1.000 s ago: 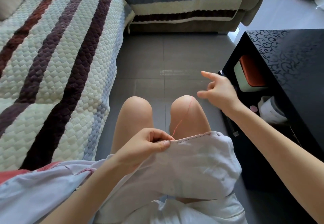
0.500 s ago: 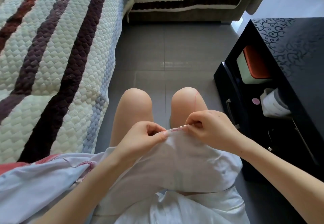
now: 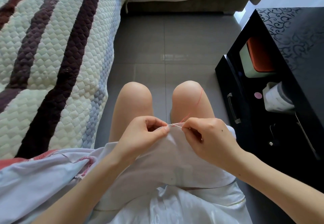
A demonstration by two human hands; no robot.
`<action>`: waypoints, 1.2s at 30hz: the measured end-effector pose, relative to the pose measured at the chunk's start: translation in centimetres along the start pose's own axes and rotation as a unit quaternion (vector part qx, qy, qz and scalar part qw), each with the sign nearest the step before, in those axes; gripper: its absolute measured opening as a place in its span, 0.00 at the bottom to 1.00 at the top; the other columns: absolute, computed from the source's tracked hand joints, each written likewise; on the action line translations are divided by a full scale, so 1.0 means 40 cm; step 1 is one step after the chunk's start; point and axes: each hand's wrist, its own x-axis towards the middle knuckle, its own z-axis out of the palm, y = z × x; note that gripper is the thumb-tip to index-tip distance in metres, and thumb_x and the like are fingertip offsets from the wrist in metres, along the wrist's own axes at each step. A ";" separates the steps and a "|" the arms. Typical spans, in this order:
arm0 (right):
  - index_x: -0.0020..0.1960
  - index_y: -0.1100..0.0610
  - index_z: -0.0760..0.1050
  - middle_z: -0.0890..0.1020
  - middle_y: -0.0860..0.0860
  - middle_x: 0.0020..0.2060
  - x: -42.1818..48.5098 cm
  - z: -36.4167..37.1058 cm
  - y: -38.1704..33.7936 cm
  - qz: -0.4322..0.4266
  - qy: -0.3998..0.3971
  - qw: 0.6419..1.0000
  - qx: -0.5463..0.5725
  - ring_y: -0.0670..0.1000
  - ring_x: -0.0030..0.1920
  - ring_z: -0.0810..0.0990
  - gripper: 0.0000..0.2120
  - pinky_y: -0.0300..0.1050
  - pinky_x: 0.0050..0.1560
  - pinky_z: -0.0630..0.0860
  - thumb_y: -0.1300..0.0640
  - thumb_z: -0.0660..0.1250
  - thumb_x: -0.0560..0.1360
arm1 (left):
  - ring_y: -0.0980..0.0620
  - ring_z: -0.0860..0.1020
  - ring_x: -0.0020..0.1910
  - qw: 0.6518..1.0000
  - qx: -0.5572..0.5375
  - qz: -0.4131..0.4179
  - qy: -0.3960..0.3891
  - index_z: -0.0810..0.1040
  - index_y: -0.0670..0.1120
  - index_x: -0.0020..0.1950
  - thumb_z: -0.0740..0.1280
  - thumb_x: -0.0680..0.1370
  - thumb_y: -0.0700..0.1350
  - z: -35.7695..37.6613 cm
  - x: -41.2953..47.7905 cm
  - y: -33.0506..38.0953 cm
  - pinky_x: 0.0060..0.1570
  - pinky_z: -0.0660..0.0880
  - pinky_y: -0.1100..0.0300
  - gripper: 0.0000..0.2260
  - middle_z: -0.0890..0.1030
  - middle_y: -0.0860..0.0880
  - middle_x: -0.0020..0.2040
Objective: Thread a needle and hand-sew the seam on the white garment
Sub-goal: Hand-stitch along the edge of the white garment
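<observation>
Grey floor tiles (image 3: 175,39) lay beyond the knees (image 3: 135,90) while the garment (image 3: 175,162) sat at six o'clock, its seam (image 3: 179,122) pinched by the left hand (image 3: 145,134), the right hand (image 3: 208,136) at its three o'clock pinching the threaded needle (image 3: 177,126); stitching seemed partway, with more left.

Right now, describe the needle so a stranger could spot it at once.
Find the white garment on the lap and follow it to its far edge, where the hands meet. The needle is the thin silver sliver between the left hand and the right hand, which pinches it. Unlike the red thread beside it, it is straight and metallic.
</observation>
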 end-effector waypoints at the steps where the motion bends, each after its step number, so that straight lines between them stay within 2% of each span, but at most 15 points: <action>1: 0.32 0.55 0.75 0.75 0.47 0.23 0.000 0.001 -0.002 -0.005 0.010 1.000 0.004 0.51 0.23 0.68 0.09 0.27 0.27 0.60 0.58 0.63 0.71 | 0.55 0.79 0.39 1.000 0.000 -0.001 0.000 0.84 0.46 0.42 0.71 0.75 0.41 0.000 0.000 -0.001 0.46 0.74 0.58 0.03 0.85 0.44 0.41; 4: 0.30 0.56 0.74 0.73 0.48 0.22 -0.003 0.001 -0.004 -0.017 0.027 0.999 0.006 0.51 0.23 0.67 0.08 0.31 0.30 0.61 0.62 0.65 0.68 | 0.55 0.79 0.39 1.000 0.001 0.003 -0.001 0.84 0.46 0.42 0.71 0.76 0.41 0.001 0.000 -0.003 0.46 0.75 0.57 0.03 0.85 0.44 0.41; 8: 0.30 0.55 0.74 0.73 0.47 0.22 -0.002 0.000 -0.007 -0.021 0.030 0.999 -0.010 0.52 0.25 0.68 0.11 0.23 0.32 0.60 0.58 0.60 0.70 | 0.54 0.79 0.39 1.000 -0.001 0.006 -0.003 0.84 0.46 0.42 0.71 0.75 0.41 0.001 -0.002 -0.001 0.46 0.74 0.56 0.03 0.85 0.43 0.41; 12: 0.29 0.56 0.73 0.72 0.47 0.21 -0.002 0.003 -0.007 -0.027 0.038 0.999 -0.020 0.53 0.27 0.68 0.07 0.21 0.32 0.60 0.62 0.66 0.66 | 0.55 0.79 0.39 1.000 -0.008 0.009 -0.006 0.84 0.47 0.41 0.72 0.75 0.42 0.000 -0.003 -0.001 0.47 0.75 0.56 0.03 0.85 0.44 0.41; 14: 0.29 0.56 0.74 0.73 0.47 0.21 -0.001 0.004 -0.008 -0.029 0.041 0.999 -0.022 0.52 0.24 0.68 0.08 0.21 0.33 0.60 0.61 0.65 0.67 | 0.55 0.79 0.40 1.000 -0.013 0.012 -0.012 0.84 0.47 0.41 0.73 0.73 0.45 0.000 -0.003 -0.002 0.47 0.75 0.55 0.03 0.85 0.45 0.41; 16: 0.29 0.55 0.74 0.73 0.47 0.21 0.000 0.005 -0.007 -0.036 0.047 0.998 -0.029 0.51 0.24 0.68 0.11 0.25 0.33 0.62 0.58 0.60 0.69 | 0.55 0.80 0.40 1.000 -0.014 0.016 -0.016 0.84 0.48 0.40 0.71 0.70 0.50 0.000 -0.003 -0.003 0.46 0.76 0.56 0.06 0.85 0.47 0.40; 19: 0.29 0.54 0.74 0.74 0.46 0.21 0.002 0.001 -0.014 -0.047 0.062 0.996 -0.053 0.51 0.22 0.69 0.13 0.39 0.33 0.61 0.55 0.56 0.70 | 0.56 0.80 0.39 1.000 -0.002 0.024 -0.015 0.84 0.47 0.41 0.70 0.69 0.50 0.000 -0.003 -0.005 0.46 0.77 0.56 0.08 0.85 0.48 0.40; 22: 0.28 0.54 0.73 0.74 0.47 0.21 0.007 0.001 -0.024 -0.058 0.056 0.995 -0.059 0.51 0.22 0.70 0.14 0.38 0.31 0.62 0.56 0.55 0.70 | 0.59 0.79 0.37 0.998 0.023 0.049 -0.013 0.84 0.46 0.41 0.72 0.74 0.44 0.003 -0.002 -0.007 0.43 0.75 0.62 0.03 0.85 0.50 0.38; 24: 0.29 0.56 0.72 0.74 0.48 0.22 0.012 0.009 -0.020 -0.078 0.029 0.996 -0.036 0.53 0.23 0.72 0.14 0.40 0.25 0.62 0.57 0.54 0.70 | 0.62 0.78 0.35 0.996 0.049 0.072 -0.009 0.84 0.46 0.40 0.71 0.75 0.39 0.006 -0.001 -0.008 0.40 0.73 0.67 0.05 0.84 0.52 0.36; 26: 0.30 0.57 0.72 0.74 0.49 0.23 0.017 0.019 -0.016 -0.091 0.012 0.995 -0.025 0.54 0.23 0.73 0.14 0.45 0.24 0.63 0.57 0.54 0.71 | 0.63 0.78 0.34 0.995 0.058 0.085 -0.013 0.84 0.46 0.40 0.71 0.75 0.38 0.006 -0.002 -0.008 0.38 0.73 0.68 0.05 0.84 0.53 0.35; 30: 0.32 0.57 0.75 0.77 0.49 0.25 0.018 0.028 -0.014 -0.096 -0.002 0.995 -0.010 0.54 0.25 0.75 0.15 0.47 0.25 0.67 0.56 0.54 0.71 | 0.63 0.78 0.35 0.993 0.055 0.093 -0.039 0.85 0.46 0.41 0.72 0.75 0.42 0.004 -0.007 -0.009 0.38 0.72 0.68 0.03 0.84 0.54 0.35; 33: 0.36 0.55 0.79 0.81 0.47 0.28 0.015 0.014 -0.007 -0.051 -0.008 0.998 0.044 0.50 0.29 0.77 0.13 0.42 0.32 0.69 0.57 0.58 0.72 | 0.58 0.79 0.37 0.998 0.019 0.061 -0.027 0.85 0.48 0.41 0.74 0.74 0.46 0.001 -0.002 -0.013 0.42 0.75 0.59 0.03 0.85 0.49 0.38; 36: 0.41 0.52 0.83 0.84 0.43 0.35 0.013 -0.001 0.000 0.020 -0.051 0.991 0.126 0.45 0.40 0.80 0.10 0.34 0.41 0.72 0.58 0.62 0.70 | 0.55 0.79 0.39 0.999 0.006 0.029 -0.032 0.85 0.47 0.41 0.72 0.71 0.51 0.000 0.001 -0.017 0.44 0.75 0.54 0.08 0.85 0.47 0.40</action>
